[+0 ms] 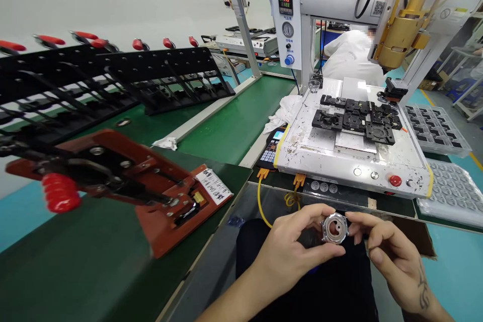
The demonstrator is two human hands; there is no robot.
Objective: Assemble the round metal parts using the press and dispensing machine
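Note:
A round metal watch case [335,229], with an open centre and a copper-toned inner ring, is held up over my lap. My left hand [298,244] pinches it from the left, index finger along the top and thumb beneath. From the other side, my right hand [392,251] meets its right edge with the tips of its bent fingers; the right thumb stays apart from the case. The side of the case turned away from me is hidden.
Ahead stands a benchtop machine [354,166] carrying black fixtures [354,118]. A red-handled toggle press [181,206] sits on the green bench at left, with black clamp racks [169,78] behind. Clear trays [437,128] lie at right. A person in white [350,55] is beyond.

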